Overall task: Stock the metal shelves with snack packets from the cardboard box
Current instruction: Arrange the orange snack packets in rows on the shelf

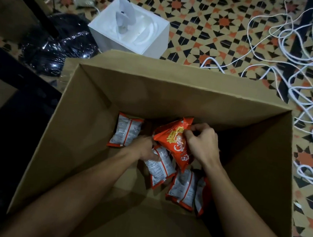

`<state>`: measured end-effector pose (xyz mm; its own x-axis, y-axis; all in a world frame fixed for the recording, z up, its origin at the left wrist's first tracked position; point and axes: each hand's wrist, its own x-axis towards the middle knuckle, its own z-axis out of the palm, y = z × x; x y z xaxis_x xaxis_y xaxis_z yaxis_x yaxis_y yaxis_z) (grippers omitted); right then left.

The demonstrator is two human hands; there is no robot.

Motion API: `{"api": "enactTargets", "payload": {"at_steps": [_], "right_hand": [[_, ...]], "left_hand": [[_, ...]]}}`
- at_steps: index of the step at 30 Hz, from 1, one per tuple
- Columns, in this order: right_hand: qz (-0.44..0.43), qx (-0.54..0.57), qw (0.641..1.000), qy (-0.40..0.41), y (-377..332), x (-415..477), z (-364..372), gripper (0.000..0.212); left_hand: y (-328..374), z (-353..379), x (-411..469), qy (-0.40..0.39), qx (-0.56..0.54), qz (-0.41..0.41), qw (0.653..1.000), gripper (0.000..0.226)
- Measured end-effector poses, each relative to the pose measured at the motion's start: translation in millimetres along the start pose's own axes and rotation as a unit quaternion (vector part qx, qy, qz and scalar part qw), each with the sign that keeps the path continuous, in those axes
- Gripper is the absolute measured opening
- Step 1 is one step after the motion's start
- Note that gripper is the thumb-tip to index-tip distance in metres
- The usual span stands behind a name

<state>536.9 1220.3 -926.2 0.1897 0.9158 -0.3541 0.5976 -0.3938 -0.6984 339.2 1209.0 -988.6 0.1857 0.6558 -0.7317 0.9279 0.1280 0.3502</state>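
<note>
Fingers (188, 136) of left hand (144, 149) and right hand (204, 145) grip snack packets (175, 146) in the box (115, 94) on patterned tiles (209, 27).

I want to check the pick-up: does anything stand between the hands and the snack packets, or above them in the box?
Nothing visible does. The right hand pinches the orange packet, the left hand holds a white-backed packet below it, and the cardboard box is open above them.
</note>
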Motion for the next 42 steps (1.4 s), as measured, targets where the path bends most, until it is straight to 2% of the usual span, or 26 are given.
{"api": "enactTargets", "payload": {"at_steps": [5, 8, 10, 13, 17, 20, 27, 29, 32, 34, 38, 41, 42], "right_hand": [[-0.080, 0.005, 0.997, -0.004, -20.7, -15.3, -12.7, 0.024], [-0.117, 0.022, 0.993, -0.007, -35.9, -32.9, -23.3, 0.017], [-0.137, 0.028, 0.990, 0.014, -46.7, -44.0, -31.3, 0.014], [-0.164, 0.059, 0.984, 0.034, -69.0, -66.7, -46.7, 0.014], [-0.208, 0.121, 0.970, 0.043, -116.1, -98.9, -67.9, 0.011], [-0.260, 0.158, 0.952, 0.040, -156.6, -129.9, -80.6, 0.014], [-0.370, 0.240, 0.896, 0.056, -256.2, -200.0, -98.9, 0.022], [-0.383, 0.279, 0.880, 0.026, -285.7, -219.8, -97.7, 0.025], [-0.414, 0.325, 0.850, -0.025, -328.1, -255.1, -84.2, 0.016], [-0.421, 0.353, 0.834, -0.049, -351.3, -271.9, -72.5, 0.021], [-0.403, 0.409, 0.809, -0.128, -405.4, -307.1, -37.7, 0.025], [-0.342, 0.425, 0.813, -0.205, -441.2, -328.5, -10.5, 0.027], [-0.312, 0.433, 0.812, -0.239, -454.1, -335.8, -1.4, 0.025]], "left_hand": [[-2.3, -27.8, -44.5, 0.004, 0.071, 0.010, 0.997, 0.055], [-7.3, -43.6, -88.7, 0.009, 0.088, -0.004, 0.996, 0.041], [-6.9, -53.4, -122.4, 0.052, 0.078, 0.007, 0.996, 0.038], [-7.5, -57.7, -174.3, 0.152, 0.002, 0.053, 0.987, 0.036], [-8.9, -59.6, -240.6, 0.282, -0.073, 0.070, 0.954, 0.043], [-8.5, -64.9, -289.2, 0.343, -0.098, 0.092, 0.930, 0.046], [-15.1, -87.7, -411.7, 0.477, -0.153, 0.137, 0.854, 0.042], [-24.1, -94.8, -446.6, 0.499, -0.172, 0.138, 0.838, 0.042], [-44.5, -97.1, -502.7, 0.528, -0.217, 0.143, 0.809, 0.037], [-57.1, -96.2, -531.9, 0.536, -0.256, 0.162, 0.788, 0.030], [-90.4, -91.4, -593.4, 0.583, -0.317, 0.150, 0.733, 0.032], [-118.1, -90.1, -628.6, 0.636, -0.380, 0.132, 0.658, 0.021], [-130.6, -90.2, -637.9, 0.659, -0.392, 0.121, 0.630, 0.023]]}}
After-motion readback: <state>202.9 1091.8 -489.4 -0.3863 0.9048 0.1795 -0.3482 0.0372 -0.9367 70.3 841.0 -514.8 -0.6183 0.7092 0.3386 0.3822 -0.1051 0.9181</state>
